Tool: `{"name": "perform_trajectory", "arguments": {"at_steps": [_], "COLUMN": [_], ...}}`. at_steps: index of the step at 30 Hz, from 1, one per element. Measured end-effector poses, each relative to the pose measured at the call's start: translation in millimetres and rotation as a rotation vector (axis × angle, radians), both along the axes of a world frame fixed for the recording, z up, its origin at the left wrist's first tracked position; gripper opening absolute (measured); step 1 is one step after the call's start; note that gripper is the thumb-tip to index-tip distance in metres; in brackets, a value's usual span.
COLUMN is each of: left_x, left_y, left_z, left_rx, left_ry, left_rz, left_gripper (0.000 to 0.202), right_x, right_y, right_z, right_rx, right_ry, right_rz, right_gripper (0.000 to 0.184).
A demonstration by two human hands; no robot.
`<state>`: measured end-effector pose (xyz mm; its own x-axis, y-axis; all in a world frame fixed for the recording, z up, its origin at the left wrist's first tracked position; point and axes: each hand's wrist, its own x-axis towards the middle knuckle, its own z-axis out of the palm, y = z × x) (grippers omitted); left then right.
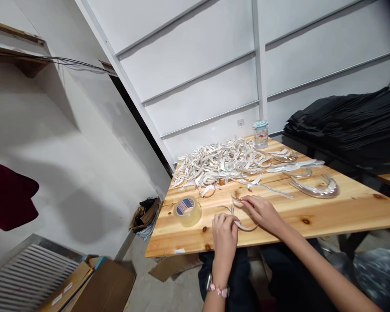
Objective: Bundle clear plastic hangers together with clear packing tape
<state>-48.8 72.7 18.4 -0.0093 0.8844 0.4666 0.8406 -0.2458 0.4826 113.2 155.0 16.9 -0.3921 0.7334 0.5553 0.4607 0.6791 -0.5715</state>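
Near the table's front edge, my left hand (225, 232) has its fingers closed on a thin whitish curved strip (247, 228). Just right of it, my right hand (261, 211) pinches a clear curved strip (235, 198), whose loop rises past the fingertips. The strips' exact kind and whether the two are joined cannot be made out. Beyond the hands lies a large heap of white and clear curled strips (211, 164). A roll of clear tape (188, 212) sits to the left of my left hand. Bundled clear curved strips (318, 187) lie to the right.
The wooden table (338, 212) meets a white panelled wall (195, 65) at the back. A clear jar with a blue lid (261, 133) stands at the far edge. Black stacked sheets (351, 123) are at right. Cardboard boxes (100, 286) stand on the floor at lower left.
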Motion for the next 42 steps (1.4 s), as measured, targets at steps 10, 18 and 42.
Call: {"name": "perform_trajectory", "arguments": {"at_steps": [10, 18, 42], "left_x": [1.9, 1.8, 27.8], "left_y": [-0.2, 2.2, -50.9], "left_z": [-0.5, -3.7, 42.3], "left_rx": [0.03, -0.001, -0.541], "left_ry": [0.038, 0.027, -1.187], "left_rz": [-0.002, 0.026, -0.16], "left_gripper": [0.038, 0.046, 0.035], "right_x": [-3.2, -28.6, -7.0], "right_y": [-29.0, -80.7, -135.1], "right_z": [-0.2, -17.0, 29.8], "right_rx": [0.001, -0.218, -0.748], "right_ry": [0.0, -0.078, 0.549], "right_rz": [-0.116, -0.079, 0.047], "right_gripper": [0.022, 0.03, 0.04]}}
